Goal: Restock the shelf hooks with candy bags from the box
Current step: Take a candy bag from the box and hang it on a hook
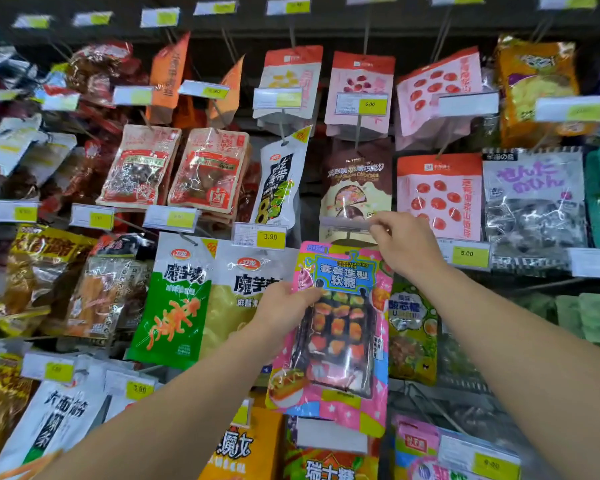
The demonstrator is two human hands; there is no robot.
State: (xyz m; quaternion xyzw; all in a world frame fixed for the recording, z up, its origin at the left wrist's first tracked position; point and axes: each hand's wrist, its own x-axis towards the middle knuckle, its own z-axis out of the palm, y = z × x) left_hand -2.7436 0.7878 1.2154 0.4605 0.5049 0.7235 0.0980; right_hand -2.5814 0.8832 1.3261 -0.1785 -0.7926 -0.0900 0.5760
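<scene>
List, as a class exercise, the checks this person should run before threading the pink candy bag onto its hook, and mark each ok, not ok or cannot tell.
1. Left hand holds the pink candy bag at its left edge: ok.
2. Right hand pinches the clear label holder at the hook end, lifting it clear: ok.
3. Bag faces forward and upright: ok.
4. Bag's hang hole lined up with the hook tip: cannot tell, the tip is hidden.
5. Hook has free room: cannot tell.
6. Green bag behind stays unsnagged: cannot tell.
</scene>
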